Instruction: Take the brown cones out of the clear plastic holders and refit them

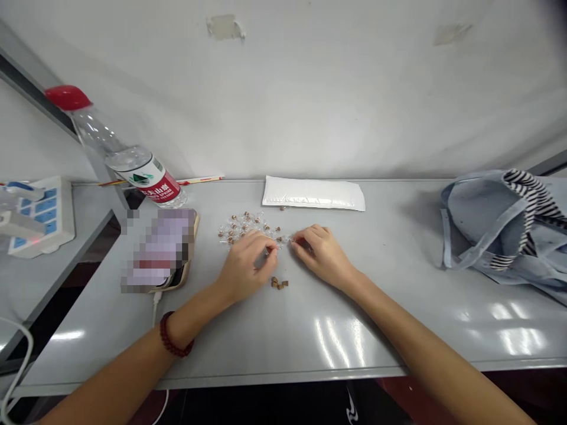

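Note:
A loose cluster of small brown pieces in clear wrappers (243,229) lies on the grey table (274,339), just above my left hand (245,265). The curled fingertips of my left hand meet at the cluster's lower right, and whatever they pinch is hidden. My right hand (321,255) comes in from the right, its fingertips at the cluster's right edge. Between the two hands, a few unwrapped brown pieces (279,284) sit in a small heap. A red bead bracelet (175,334) circles my left wrist.
A phone in a tan case (160,250), blurred over, lies left of the hands with a white cable. Behind stand a water bottle with a red cap (133,159) and a white padded envelope (313,193). A denim tote bag (500,221) lies right; a power strip (42,215) sits left.

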Motion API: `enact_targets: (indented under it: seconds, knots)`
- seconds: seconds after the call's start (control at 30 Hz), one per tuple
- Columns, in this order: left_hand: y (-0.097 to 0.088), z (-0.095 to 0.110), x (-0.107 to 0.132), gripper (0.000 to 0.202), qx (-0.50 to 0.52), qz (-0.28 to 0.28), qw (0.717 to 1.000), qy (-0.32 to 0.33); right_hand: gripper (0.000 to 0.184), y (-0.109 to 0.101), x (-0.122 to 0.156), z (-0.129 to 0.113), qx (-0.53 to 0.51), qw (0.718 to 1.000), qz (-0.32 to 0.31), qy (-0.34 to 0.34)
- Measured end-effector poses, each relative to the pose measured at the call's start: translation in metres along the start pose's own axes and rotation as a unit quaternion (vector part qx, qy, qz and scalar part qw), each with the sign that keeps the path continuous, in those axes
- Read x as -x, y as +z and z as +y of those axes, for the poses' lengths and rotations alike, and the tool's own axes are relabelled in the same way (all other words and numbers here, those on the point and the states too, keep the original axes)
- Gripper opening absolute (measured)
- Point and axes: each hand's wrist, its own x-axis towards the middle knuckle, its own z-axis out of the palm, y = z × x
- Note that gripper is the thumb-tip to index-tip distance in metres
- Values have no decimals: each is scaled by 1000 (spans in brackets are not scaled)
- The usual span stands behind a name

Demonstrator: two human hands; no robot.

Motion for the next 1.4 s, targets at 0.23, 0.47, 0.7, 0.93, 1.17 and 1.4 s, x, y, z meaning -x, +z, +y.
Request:
enact_targets:
  seconds: [0.23,0.47,0.7,0.93,1.17,1.4]
  knots:
    - [-1,18,8,18,52,-73,993,-78,8,-10,10,-21,-74,988,84,-110]
    - [-7,21,9,19,97,-122,971,-181,12,-4,7,-26,-91,983,57,-148]
    - [-6,19,11,23,108,-115,968,-197,12,0,9,-19,-102,980,41,-167]
    - [-2,13,10,19,37,-52,992,-110,17,2,9,-24,-80,984,-3,-158]
    - [2,7,14,16,-40,-40,998,-20,17,-13,9,-16,-33,992,40,-111]
    - [-10,8,17,13,-66,-212,975,-4,11,-28,3,28,-10,998,30,56]
